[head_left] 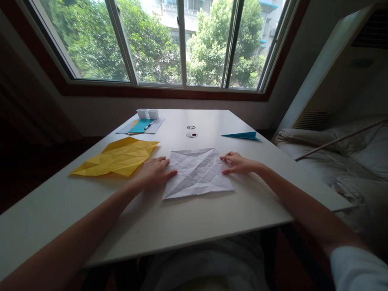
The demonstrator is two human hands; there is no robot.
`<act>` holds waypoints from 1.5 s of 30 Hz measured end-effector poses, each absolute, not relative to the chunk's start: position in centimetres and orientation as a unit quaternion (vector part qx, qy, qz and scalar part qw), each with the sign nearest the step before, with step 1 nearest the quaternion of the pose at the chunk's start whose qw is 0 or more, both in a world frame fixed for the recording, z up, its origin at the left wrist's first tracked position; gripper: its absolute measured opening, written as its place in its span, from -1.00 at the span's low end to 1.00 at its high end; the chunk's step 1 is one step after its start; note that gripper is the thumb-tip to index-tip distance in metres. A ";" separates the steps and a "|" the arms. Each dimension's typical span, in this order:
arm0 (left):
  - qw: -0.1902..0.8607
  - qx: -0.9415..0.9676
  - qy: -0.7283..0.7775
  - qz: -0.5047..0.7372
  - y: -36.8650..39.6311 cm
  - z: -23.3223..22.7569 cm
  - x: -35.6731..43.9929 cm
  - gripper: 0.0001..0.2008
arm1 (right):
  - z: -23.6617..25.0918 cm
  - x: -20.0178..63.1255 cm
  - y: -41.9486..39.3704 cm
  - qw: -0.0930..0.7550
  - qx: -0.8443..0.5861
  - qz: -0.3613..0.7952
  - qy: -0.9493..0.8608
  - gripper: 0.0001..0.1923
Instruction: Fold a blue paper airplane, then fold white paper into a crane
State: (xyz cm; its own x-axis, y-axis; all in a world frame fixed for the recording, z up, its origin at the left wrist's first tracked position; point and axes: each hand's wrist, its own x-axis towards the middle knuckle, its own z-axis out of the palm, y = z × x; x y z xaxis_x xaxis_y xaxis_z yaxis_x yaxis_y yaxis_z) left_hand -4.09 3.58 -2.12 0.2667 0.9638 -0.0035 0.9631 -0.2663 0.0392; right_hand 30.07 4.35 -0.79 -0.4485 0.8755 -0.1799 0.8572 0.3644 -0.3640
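A creased white square of paper (197,173) lies flat on the white table (212,218) in front of me. My left hand (154,171) rests palm down at the sheet's left edge, fingertips touching it. My right hand (238,163) presses its fingertips on the sheet's right edge. Both hands lie flat with fingers spread and grip nothing. A creased yellow sheet (117,157) lies just left of my left hand.
A blue folded paper piece (242,136) lies at the right back. At the back left sit a stack of papers (141,126) with a pen (148,125) and two small white boxes (147,113). A bed (342,161) stands right of the table.
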 end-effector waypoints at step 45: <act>0.124 0.919 0.333 0.172 3.3 -1.2 -4.3 -0.72 | -0.6 30.2 4.6 0.127 -0.424 0.173 -0.880 -0.66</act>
State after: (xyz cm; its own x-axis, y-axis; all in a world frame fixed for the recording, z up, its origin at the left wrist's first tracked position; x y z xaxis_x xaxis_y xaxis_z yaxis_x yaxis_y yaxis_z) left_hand -4.28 3.35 -1.15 0.7188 0.6550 0.2329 0.5701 -0.7472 0.3416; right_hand 30.23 4.60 -0.64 -0.6077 0.7905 0.0764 0.7027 0.5800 -0.4120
